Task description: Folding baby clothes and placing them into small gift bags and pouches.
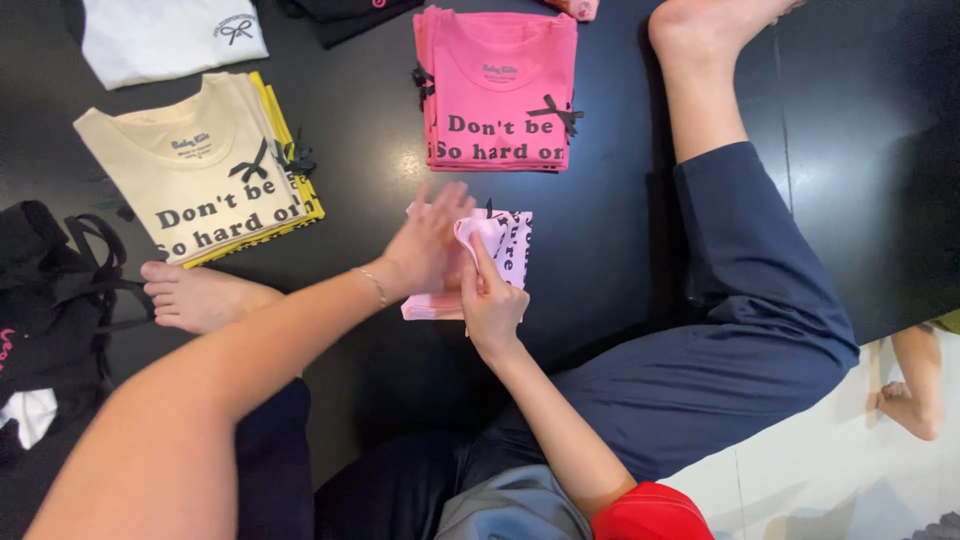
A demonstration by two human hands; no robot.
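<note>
Folding light-pink shirt [478,262] at floor centre, near the pink stack [500,90]: left hand [425,245] spread, pressing flat; right hand [490,295] pinching the fold; risk judged: fold springing open if pinch slackens.

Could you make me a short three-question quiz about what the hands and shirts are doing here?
1. True or false: both hands work on the light pink garment.
2. Which folded stack lies farthest left: (a) hot pink stack, (b) cream stack?
3. What does the left hand wear at the wrist?

Key:
1. True; the right hand pinches its fabric, the left presses on it.
2. (b).
3. A thin bracelet.
</note>
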